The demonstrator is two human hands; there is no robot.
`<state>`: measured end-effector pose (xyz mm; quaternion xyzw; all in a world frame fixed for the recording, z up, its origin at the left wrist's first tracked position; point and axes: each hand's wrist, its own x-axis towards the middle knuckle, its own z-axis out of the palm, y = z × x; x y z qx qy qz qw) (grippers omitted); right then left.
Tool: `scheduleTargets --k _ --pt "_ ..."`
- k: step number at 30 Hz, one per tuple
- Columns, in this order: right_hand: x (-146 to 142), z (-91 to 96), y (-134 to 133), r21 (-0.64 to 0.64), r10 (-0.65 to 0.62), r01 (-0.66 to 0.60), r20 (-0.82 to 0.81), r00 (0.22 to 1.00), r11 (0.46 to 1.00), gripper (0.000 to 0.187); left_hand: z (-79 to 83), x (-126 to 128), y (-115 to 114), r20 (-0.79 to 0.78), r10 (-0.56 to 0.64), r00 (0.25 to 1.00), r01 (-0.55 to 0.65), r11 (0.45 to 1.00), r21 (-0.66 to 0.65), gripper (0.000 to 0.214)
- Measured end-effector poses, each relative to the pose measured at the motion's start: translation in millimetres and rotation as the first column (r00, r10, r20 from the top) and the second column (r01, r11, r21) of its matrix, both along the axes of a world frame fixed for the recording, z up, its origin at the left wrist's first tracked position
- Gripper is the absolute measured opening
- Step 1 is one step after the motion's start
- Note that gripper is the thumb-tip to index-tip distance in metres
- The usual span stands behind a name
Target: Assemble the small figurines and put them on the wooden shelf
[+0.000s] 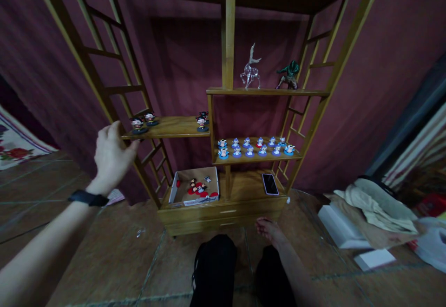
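Note:
My left hand [113,156], with a dark band on its wrist, wraps around the left front post [83,63] of a wooden display shelf, the thumb at the shelf board's corner. Close beside it on the small left shelf board [174,125] stand two dark-haired figurines [137,124], and a second pair [201,123] is at that board's right end. My right hand [270,230] hangs low in front of the drawers [223,218] with fingers curled; whether anything is in them cannot be seen. An open cardboard box [177,195] holding several small figurines and red pieces sits on the bottom board.
Two rows of small blue and white figurines [250,151] occupy the right middle board. Above them stand a clear deer figurine [250,71] and a green figure [290,72]. A phone [270,184] lies at bottom right. White boxes [343,228] and a cloth [379,207] are on the floor at right.

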<state>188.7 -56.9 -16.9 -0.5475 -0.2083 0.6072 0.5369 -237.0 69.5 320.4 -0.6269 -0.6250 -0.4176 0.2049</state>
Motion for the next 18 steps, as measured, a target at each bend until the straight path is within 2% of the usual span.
scheduleTargets --k 2,5,6,8,10,11,13,18 --pt "-1 -0.3 0 0.002 0.000 0.000 0.012 1.000 1.000 0.027 -40.4 17 -23 -0.027 -0.049 0.998 0.050 0.998 0.039 0.060" --pt "-4 1.0 1 -0.003 -0.002 0.003 0.034 0.999 1.000 0.025 -114.9 45 -44 0.006 -0.152 0.988 0.151 0.976 -0.158 0.047" --pt "-5 2.2 1 -0.008 -0.005 0.005 0.044 0.999 1.000 0.025 -140.4 54 -48 0.042 -0.173 0.984 0.179 0.950 -0.256 0.044" --pt "-6 5.7 0 -0.016 -0.008 0.009 0.062 0.998 1.000 0.025 -187.0 72 -51 0.128 -0.195 0.972 0.233 0.859 -0.455 0.041" --pt "-6 9.6 0 -0.018 -0.006 0.007 0.077 0.997 1.000 0.026 -222.6 91 -49 0.184 -0.219 0.958 0.286 0.765 -0.577 0.037" --pt "-6 11.2 -1 -0.022 -0.003 0.005 0.089 0.996 1.000 0.026 -235.3 101 -47 0.205 -0.242 0.948 0.317 0.726 -0.610 0.035" --pt "-5 13.0 -1 -0.035 0.008 -0.003 0.126 0.992 0.999 0.026 -250.5 120 -39 0.245 -0.281 0.928 0.373 0.680 -0.631 0.031" --pt "1 4.6 3 -0.038 0.036 -0.028 0.226 0.973 0.999 0.026 -254.9 158 -1 0.341 -0.261 0.903 0.421 0.694 -0.584 0.029"
